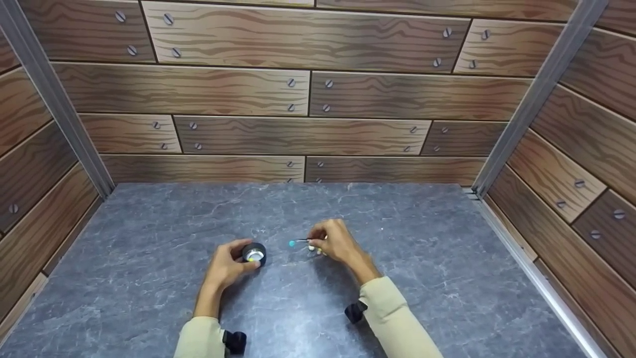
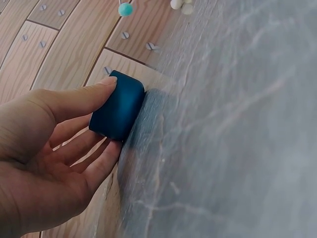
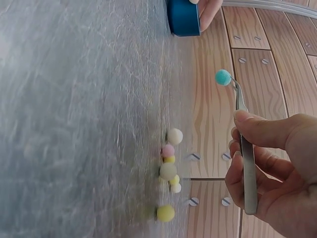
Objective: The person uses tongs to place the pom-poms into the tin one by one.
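Note:
My left hand (image 1: 226,266) grips a small dark blue round cup (image 2: 119,106) between thumb and fingers; it rests on the table. Inside its shiny interior, the head view shows something yellow (image 1: 252,259). My right hand (image 1: 338,241) pinches metal tweezers (image 3: 248,173) above the table, to the right of the cup. Held at their bent tip is a turquoise ball (image 3: 223,77), apart from the cup. Below the right hand lie several small balls, among them a white ball (image 3: 175,136), a pink ball (image 3: 168,150) and a yellow ball (image 3: 165,213).
The grey marbled table (image 1: 164,223) meets a wood-plank patterned wall (image 1: 238,94) at the back, with similar panels on both sides. A metal rail (image 1: 541,283) runs along the right edge. Dark wrist cameras sit on both sleeves.

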Motion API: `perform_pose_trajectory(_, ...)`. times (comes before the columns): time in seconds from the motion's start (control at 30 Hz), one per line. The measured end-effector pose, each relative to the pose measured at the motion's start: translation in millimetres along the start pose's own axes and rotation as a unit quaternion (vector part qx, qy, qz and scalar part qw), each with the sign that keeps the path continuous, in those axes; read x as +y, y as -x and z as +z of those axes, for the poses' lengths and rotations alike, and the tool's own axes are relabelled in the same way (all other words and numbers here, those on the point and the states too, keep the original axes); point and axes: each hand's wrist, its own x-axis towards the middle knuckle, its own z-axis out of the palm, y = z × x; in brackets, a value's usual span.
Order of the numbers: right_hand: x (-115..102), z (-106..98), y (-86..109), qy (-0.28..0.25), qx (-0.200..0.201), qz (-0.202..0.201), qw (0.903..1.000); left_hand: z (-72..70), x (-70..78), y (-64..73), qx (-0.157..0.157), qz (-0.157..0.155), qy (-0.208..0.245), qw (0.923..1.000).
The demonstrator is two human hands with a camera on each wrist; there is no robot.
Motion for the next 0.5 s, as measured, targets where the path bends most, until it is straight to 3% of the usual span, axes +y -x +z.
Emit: perform_pose_trajectory(0.5, -13, 20, -10.6, -0.007, -0.008, -0.013, 0.9999, 0.4, -1.0, 0.1, 0.009, 0.002, -0.003, 1.0)
